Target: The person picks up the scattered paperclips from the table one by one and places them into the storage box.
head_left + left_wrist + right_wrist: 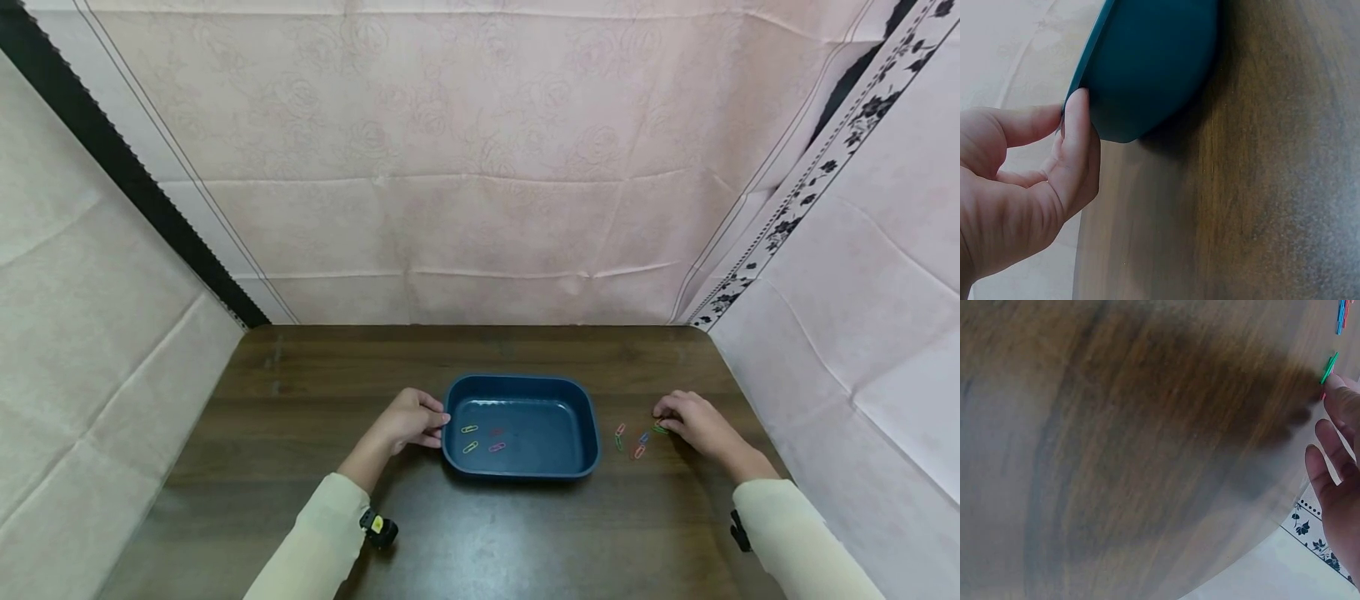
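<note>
A dark blue rectangular tray (521,477) sits on the table, and several yellow and pinkish-red paper clips (469,447) lie in its left half. My left hand (414,421) holds the tray's left rim; in the left wrist view the thumb and fingertips (1077,100) pinch it from both sides. Right of the tray, my right hand (696,423) has its thumb and forefinger at a green paper clip (1330,367), which sticks out past the fingertips in the right wrist view. A bit of red shows beside that clip. The other right fingers are loosely bent.
Between the tray and my right hand lie a blue paper clip (643,437), a red paper clip (639,452) and other loose ones. The brown wooden table (480,533) meets a pale cloth backdrop (480,250) at the back, with cloth at both sides too.
</note>
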Motion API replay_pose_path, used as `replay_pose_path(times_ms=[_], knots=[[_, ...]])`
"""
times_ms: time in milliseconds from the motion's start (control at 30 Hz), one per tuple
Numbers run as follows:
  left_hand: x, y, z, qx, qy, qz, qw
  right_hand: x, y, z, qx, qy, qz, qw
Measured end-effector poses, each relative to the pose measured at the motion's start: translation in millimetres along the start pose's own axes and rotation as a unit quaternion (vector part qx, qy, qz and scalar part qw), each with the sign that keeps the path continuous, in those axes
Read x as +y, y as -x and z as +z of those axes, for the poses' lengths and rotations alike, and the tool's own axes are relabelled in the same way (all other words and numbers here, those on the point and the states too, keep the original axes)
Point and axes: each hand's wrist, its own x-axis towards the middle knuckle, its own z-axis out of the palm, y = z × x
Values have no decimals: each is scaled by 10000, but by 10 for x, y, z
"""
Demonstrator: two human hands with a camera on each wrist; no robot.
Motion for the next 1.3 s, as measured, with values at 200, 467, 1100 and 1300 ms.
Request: replay_pose_path(times_ms=[200,467,1100,1300], knots=[[-3,0,0,1,-5,12,10000,-9,-19,-11,-137,-33,4,9999],[-5,-11,-6,-5,-19,25,10000,-6,-21,7,-196,-186,-11,9996],[-19,-11,-28,-4,27,26,10000,-47,5,13,-167,-343,377,9986],[-52,-21,-13,-41,61,60,10000,-113,36,-20,21,-492,471,9977]])
